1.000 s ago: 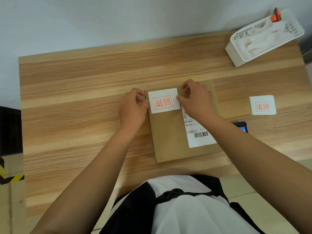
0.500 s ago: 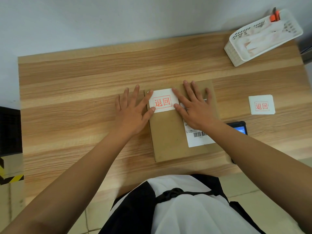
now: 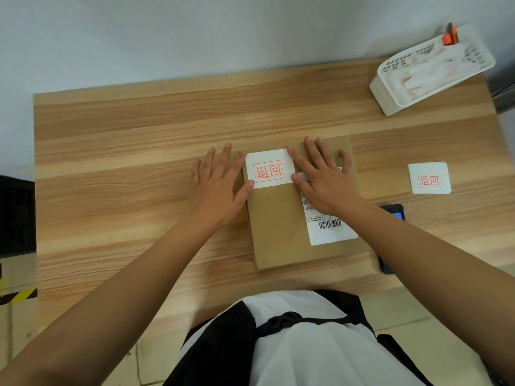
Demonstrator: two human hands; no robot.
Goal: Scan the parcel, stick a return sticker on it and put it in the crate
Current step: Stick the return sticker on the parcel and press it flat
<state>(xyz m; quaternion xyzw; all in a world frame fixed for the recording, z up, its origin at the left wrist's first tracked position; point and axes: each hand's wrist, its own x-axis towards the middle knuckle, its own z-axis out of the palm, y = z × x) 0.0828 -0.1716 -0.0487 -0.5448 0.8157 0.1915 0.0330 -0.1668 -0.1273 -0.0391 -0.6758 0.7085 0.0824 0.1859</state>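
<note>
A flat brown cardboard parcel (image 3: 281, 227) lies on the wooden table (image 3: 125, 162) in front of me. A white return sticker with red characters (image 3: 269, 168) lies flat on its far left corner. A white shipping label with a barcode (image 3: 328, 227) covers the parcel's right side. My left hand (image 3: 220, 182) rests flat, fingers spread, with thumb and forefinger touching the sticker's left edge. My right hand (image 3: 320, 179) lies flat on the parcel, fingers touching the sticker's right edge and hiding the label's top. A white plastic crate (image 3: 390, 98) stands at the far right corner.
A stack of return stickers (image 3: 429, 178) lies on the table to the right. A black handheld scanner (image 3: 395, 213) lies partly under my right forearm. The crate holds pale packets, with an orange tool (image 3: 450, 37) at its far end. Floor with hazard tape (image 3: 19, 295) lies left.
One second ago both hands pinched the sticker's edges over the parcel. They have since opened and lie flat, pressing the sticker down.
</note>
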